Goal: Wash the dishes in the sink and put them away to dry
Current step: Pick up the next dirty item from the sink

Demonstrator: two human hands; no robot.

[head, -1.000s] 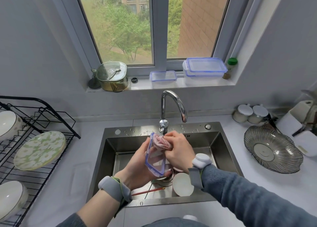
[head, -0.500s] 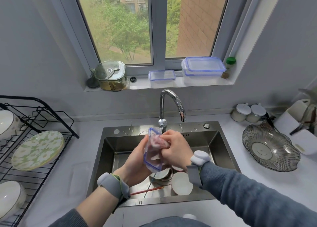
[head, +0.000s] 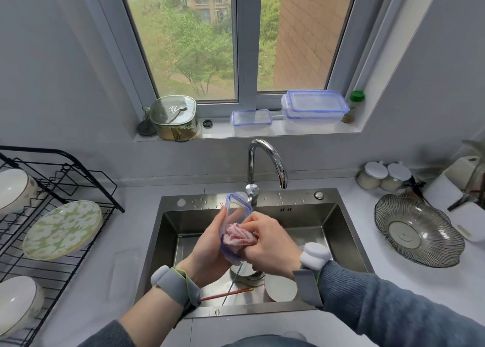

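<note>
Left hand (head: 210, 244) gripping container lid (head: 236, 215), right hand (head: 267, 241) clutching pink cloth (head: 237, 235), now lower on lid

Two lidded jars (head: 383, 176) sit near a ribbed glass dish (head: 417, 231) — countertop, right.

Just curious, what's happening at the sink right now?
Left hand holds lid. Right hand scrubs it with cloth. Bowl, chopsticks wait below.

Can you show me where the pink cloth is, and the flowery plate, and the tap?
pink cloth (head: 240, 235), head view, on its bunched folds.
flowery plate (head: 63, 228), head view, middle of its face, in the rack.
tap (head: 270, 153), head view, on the curved spout.
</note>
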